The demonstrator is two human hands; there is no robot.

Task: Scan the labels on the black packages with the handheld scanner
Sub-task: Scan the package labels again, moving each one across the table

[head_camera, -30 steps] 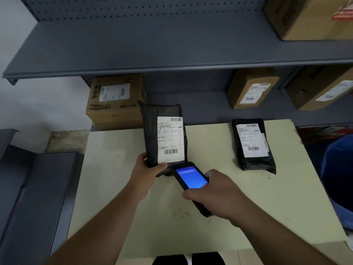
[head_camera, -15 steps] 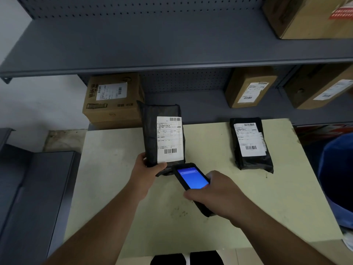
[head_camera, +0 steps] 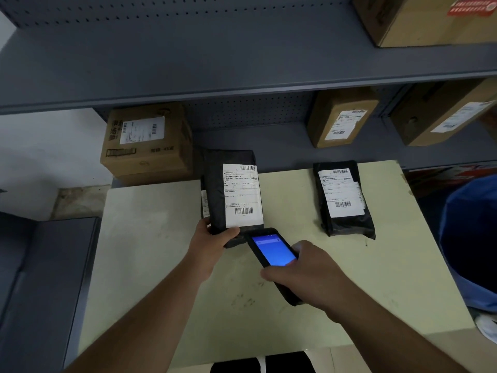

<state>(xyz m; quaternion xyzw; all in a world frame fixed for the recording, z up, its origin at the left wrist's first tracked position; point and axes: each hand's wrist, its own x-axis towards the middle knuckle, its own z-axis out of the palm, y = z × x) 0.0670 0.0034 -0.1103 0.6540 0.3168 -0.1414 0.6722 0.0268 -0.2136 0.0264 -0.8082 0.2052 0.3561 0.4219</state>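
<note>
My left hand (head_camera: 212, 242) grips the lower end of a black package (head_camera: 215, 189) and holds it upright over the pale table (head_camera: 150, 238). Its white label (head_camera: 242, 196) with barcodes faces me. My right hand (head_camera: 309, 273) holds the black handheld scanner (head_camera: 273, 250), whose screen glows blue. The scanner's top end sits just below the label's lower edge. A second black package (head_camera: 349, 227) with a white label (head_camera: 341, 192) lies flat on the table to the right.
Grey metal shelving (head_camera: 242, 76) runs behind the table. Cardboard boxes with labels stand on it at left (head_camera: 148, 146), at right (head_camera: 341, 117), at far right (head_camera: 443, 114) and on top (head_camera: 430, 20). A blue bin (head_camera: 470, 238) stands right of the table, a grey cabinet (head_camera: 45, 278) left.
The held package and the scanner stay together in nearly the same pose. The view has shifted slightly, so the scene sits a little left and lower than before.
</note>
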